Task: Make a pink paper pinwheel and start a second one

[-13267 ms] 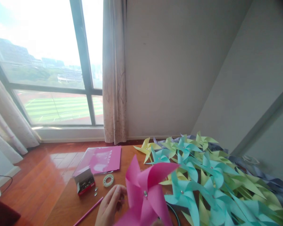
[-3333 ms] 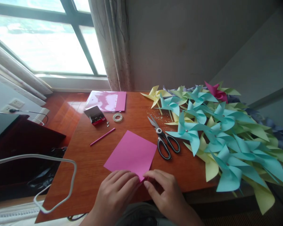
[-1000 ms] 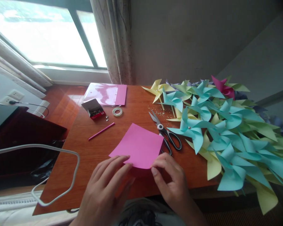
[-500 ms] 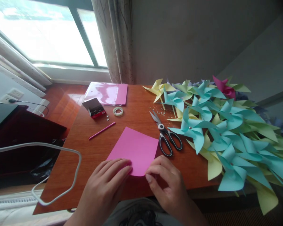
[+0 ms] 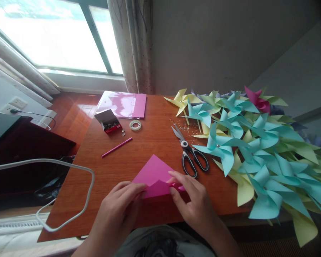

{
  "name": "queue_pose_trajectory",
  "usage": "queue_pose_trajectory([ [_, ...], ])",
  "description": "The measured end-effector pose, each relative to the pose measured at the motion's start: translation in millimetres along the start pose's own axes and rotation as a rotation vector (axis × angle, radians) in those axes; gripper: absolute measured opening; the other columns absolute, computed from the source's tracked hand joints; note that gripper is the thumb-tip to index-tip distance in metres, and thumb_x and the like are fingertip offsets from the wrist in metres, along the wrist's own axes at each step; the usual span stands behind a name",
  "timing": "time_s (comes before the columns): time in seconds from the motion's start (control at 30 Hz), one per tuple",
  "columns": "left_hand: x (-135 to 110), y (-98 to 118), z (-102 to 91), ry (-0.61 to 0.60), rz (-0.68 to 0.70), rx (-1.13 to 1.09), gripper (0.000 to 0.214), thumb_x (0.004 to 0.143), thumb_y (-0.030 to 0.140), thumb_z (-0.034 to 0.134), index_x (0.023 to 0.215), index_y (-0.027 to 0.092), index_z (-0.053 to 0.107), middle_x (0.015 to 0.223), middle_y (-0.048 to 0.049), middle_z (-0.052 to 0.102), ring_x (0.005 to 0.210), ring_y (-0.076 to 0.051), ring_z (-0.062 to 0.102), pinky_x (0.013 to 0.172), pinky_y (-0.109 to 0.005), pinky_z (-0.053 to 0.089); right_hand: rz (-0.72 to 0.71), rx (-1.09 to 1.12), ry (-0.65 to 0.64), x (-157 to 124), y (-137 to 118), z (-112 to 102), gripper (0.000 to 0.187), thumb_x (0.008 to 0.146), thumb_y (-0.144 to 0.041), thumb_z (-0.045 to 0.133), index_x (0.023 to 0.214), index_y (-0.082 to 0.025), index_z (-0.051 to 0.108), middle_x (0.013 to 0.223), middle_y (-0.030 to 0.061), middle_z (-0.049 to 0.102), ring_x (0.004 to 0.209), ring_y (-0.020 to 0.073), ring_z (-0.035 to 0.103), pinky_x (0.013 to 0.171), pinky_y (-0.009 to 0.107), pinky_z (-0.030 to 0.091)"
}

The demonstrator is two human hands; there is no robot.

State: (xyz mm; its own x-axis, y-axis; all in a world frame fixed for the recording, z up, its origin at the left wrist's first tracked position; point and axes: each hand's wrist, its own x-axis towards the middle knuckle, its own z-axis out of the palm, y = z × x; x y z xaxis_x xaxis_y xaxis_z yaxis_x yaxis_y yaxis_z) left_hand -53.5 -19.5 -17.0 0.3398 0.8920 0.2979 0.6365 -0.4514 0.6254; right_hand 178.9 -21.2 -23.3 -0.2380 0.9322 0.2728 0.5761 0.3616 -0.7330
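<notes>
A pink square of paper (image 5: 154, 175) lies on the wooden table (image 5: 139, 146) near its front edge, with its near corner bent up and over. My left hand (image 5: 120, 205) presses on the sheet's left part with its fingertips. My right hand (image 5: 192, 200) pinches the raised fold at the right side. Black-handled scissors (image 5: 189, 153) lie just to the right of the sheet.
A big heap of paper pinwheels (image 5: 246, 142) in teal, yellow-green and one pink covers the table's right side. Farther back lie a pink straw (image 5: 117, 147), a tape roll (image 5: 135, 125), a small open box of pins (image 5: 108, 122) and a pink folder (image 5: 123, 104). A white cable (image 5: 69, 217) loops at the left.
The flat pink sheet has had its near corner lifted and folded toward the far corner. My right hand went forward with the fold while my left stayed on the sheet.
</notes>
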Motion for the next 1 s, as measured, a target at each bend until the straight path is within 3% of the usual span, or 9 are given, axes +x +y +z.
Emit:
queue_pose_trajectory([
  [0.17,0,1,4.8,0.040,-0.052,0.115,0.036,0.094,0.021,0.057,0.130,0.021,0.056,0.111,-0.0084,0.074,0.094,-0.020,0.071,0.081,-0.028,0.056,0.071,0.002,0.034,9,3,13,0.033,0.095,-0.015,0.055,0.127,-0.022,0.058,0.103,0.0074,0.076,0.089,0.0211,0.072,0.082,0.034,0.059],
  [0.27,0,12,4.3,0.086,0.055,0.292,0.041,0.093,0.019,0.058,0.134,0.017,0.056,0.131,-0.0146,0.066,0.116,-0.026,0.063,0.099,-0.038,0.049,0.094,-0.005,0.039,14,4,17,0.031,0.094,-0.014,0.055,0.124,-0.022,0.060,0.104,0.0078,0.076,0.092,0.0218,0.073,0.083,0.033,0.059],
  [0.37,-3,28,5.5,0.021,0.221,0.393,0.044,0.090,0.016,0.057,0.134,0.014,0.057,0.138,-0.0155,0.062,0.128,-0.029,0.054,0.109,-0.043,0.038,0.117,-0.031,0.028,20,3,19,0.030,0.094,-0.014,0.055,0.122,-0.021,0.061,0.106,0.0088,0.075,0.095,0.0233,0.073,0.083,0.034,0.059],
  [0.47,-6,38,13.4,-0.100,0.282,0.499,0.047,0.092,0.023,0.050,0.136,0.010,0.057,0.142,-0.0168,0.059,0.132,-0.031,0.051,0.114,-0.045,0.029,0.144,-0.079,-0.027,26,2,20,0.028,0.094,-0.014,0.055,0.120,-0.019,0.063,0.103,0.0087,0.075,0.091,0.0242,0.072,0.084,0.036,0.058],
  [0.53,-7,38,20.7,-0.116,0.285,0.544,0.050,0.091,0.025,0.051,0.137,0.008,0.056,0.142,-0.0175,0.059,0.132,-0.032,0.051,0.114,-0.046,0.027,0.148,-0.133,-0.064,31,2,20,0.026,0.093,-0.014,0.056,0.117,-0.019,0.065,0.099,0.0081,0.074,0.088,0.0247,0.071,0.083,0.038,0.057],
  [0.7,-6,29,31.2,-0.160,0.249,0.529,0.056,0.089,0.037,0.059,0.136,0.007,0.057,0.142,-0.0185,0.060,0.131,-0.035,0.051,0.114,-0.047,0.025,0.046,-0.263,-0.116,49,5,17,0.023,0.093,-0.013,0.056,0.112,-0.017,0.067,0.105,0.0103,0.071,0.097,0.0267,0.064,0.092,0.044,0.052],
  [0.83,-7,25,34.4,-0.176,0.191,0.497,0.058,0.087,0.045,0.063,0.135,0.012,0.059,0.143,-0.0152,0.060,0.130,-0.035,0.053,0.114,-0.046,0.027,-0.073,-0.298,-0.222,71,5,18,0.034,0.091,-0.009,0.055,0.123,-0.017,0.064,0.119,0.0122,0.065,0.109,0.0276,0.058,0.096,0.043,0.052],
  [1.0,-5,23,38.5,-0.179,0.152,0.460,0.056,0.089,0.047,0.060,0.133,0.013,0.061,0.144,-0.0155,0.058,0.131,-0.035,0.054,0.114,-0.047,0.028,-0.193,-0.395,-0.351,91,-1,24,0.041,0.088,-0.004,0.055,0.128,-0.013,0.060,0.122,0.0139,0.065,0.113,0.0293,0.055,0.097,0.046,0.050],
])
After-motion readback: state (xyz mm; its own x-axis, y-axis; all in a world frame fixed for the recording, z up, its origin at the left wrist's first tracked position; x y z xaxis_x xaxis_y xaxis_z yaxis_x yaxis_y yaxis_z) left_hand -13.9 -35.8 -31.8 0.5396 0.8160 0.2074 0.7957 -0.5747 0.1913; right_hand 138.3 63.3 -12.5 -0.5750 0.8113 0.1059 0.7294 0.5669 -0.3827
